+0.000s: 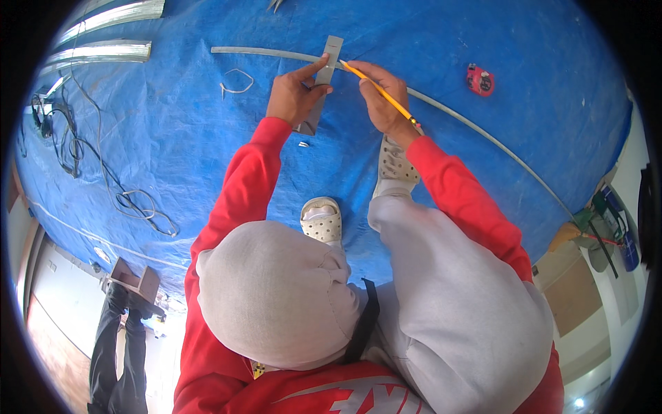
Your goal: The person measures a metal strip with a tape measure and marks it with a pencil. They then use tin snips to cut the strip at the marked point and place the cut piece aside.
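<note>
Left hand [295, 93] presses a short flat grey metal piece [323, 83] across the long thin grey metal strip [476, 127] on the blue tarpaulin [172, 124]; right hand [383, 93] pinches a yellow pencil [376, 90] at it. Both metal parts look light and stiff, best held flat.

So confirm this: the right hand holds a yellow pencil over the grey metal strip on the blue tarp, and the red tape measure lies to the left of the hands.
One thing is wrong: the red tape measure lies to the right of the hands, as the head view shows. The right hand does hold the yellow pencil over the grey metal strip on the blue tarp.
</note>
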Demonstrator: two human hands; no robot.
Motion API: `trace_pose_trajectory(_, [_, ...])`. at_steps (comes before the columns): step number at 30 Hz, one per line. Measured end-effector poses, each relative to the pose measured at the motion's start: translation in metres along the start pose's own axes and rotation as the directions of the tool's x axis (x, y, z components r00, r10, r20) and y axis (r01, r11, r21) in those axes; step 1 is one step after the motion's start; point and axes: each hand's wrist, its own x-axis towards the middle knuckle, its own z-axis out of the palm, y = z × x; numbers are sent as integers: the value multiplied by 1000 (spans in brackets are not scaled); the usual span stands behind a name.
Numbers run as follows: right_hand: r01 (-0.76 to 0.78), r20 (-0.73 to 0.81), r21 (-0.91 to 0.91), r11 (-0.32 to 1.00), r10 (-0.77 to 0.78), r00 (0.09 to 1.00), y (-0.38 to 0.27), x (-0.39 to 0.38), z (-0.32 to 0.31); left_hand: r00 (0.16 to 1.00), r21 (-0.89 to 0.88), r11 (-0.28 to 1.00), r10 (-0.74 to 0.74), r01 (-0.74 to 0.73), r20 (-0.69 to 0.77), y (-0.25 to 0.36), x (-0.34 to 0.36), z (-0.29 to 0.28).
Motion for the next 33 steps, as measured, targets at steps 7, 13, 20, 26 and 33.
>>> trace_pose_trajectory(7, [5, 15, -54, 999, -4, 1000, -1, 2, -2, 1000, 44, 999, 0, 0, 12, 0, 0, -3])
trace_pose_trajectory(13, [7, 24, -73, 997, -5, 1000, -2, 2, -3, 1000, 50, 999, -20, 20, 2, 0, -1, -2])
trace_pose_trajectory(20, [5, 33, -57, 998, -3, 999, 0, 2, -3, 999, 19, 999, -32, 32, 6, -1, 0, -2])
trace_pose_trajectory(26, [21, 33, -63, 998, -19, 999, 4, 2, -3, 1000, 33, 999, -17, 17, 2, -1, 0, -1])
trace_pose_trajectory(33, [63, 43, -81, 995, -59, 997, 5, 3, -4, 1000, 49, 999, 15, -16, 11, -2, 1, -1])
